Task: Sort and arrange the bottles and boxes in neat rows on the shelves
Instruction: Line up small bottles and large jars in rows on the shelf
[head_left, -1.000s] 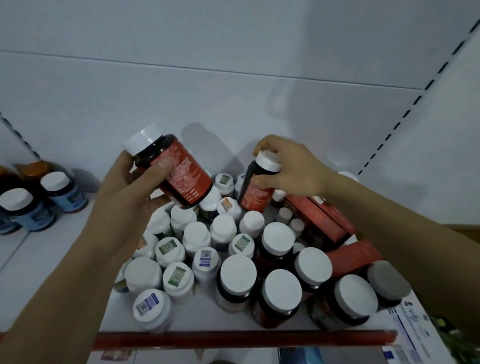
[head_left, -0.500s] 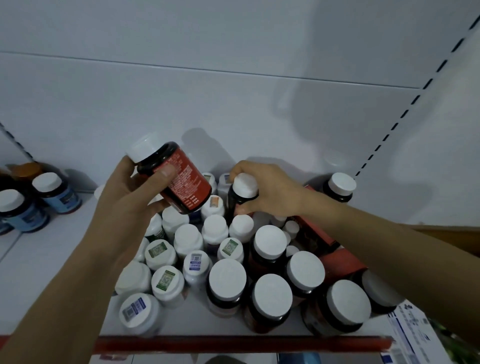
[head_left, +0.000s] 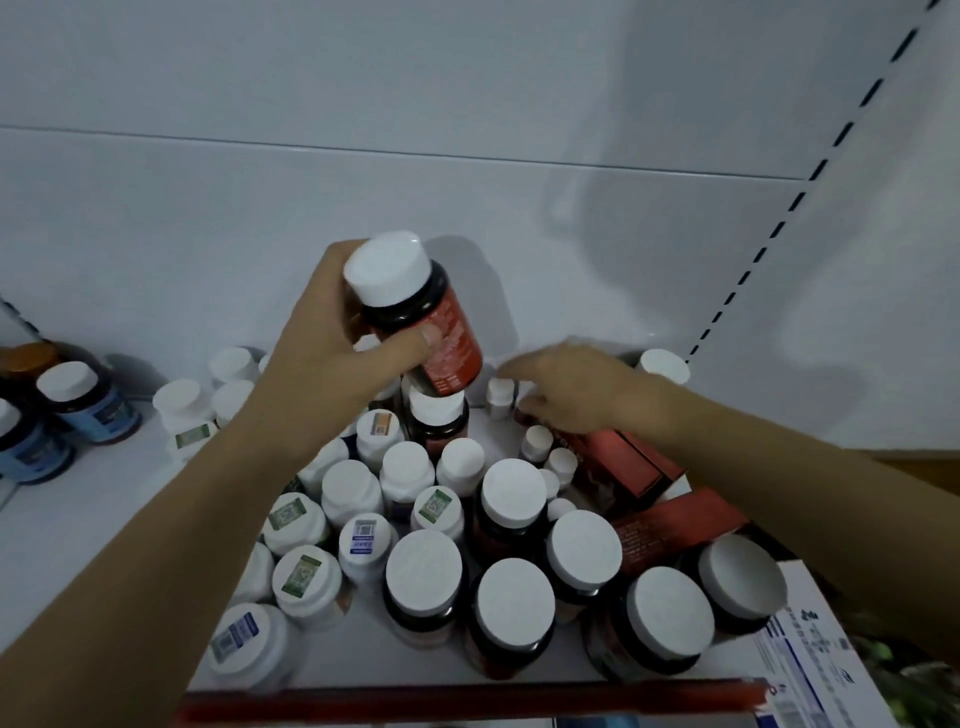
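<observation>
Left hand (head_left: 332, 364) is gripping the dark, red-labelled plastic bottle with white cap (head_left: 421, 312), tilted cap-up over the clustered bottles (head_left: 405, 467) on the white shelf (head_left: 78, 519); right hand (head_left: 576, 389) is hovering just rightward, lower, grip unreadable.

Only one view is given, taken from a wide-angle camera worn on the head. It is aimed forward and steeply down onto a white shelf (head_left: 78, 519), seen from close by, so that the bottles (head_left: 511, 491) are viewed mostly cap-on. The left hand (head_left: 322, 364), gripping a red-labelled bottle (head_left: 447, 338), and the right hand (head_left: 582, 389) are framed near the centre. The forearms enter from the lower left corner and the right edge. The upper half is filled by the white back panel (head_left: 467, 104), and the shelf's red front edge (head_left: 467, 701) is cut by the bottom border.
</observation>
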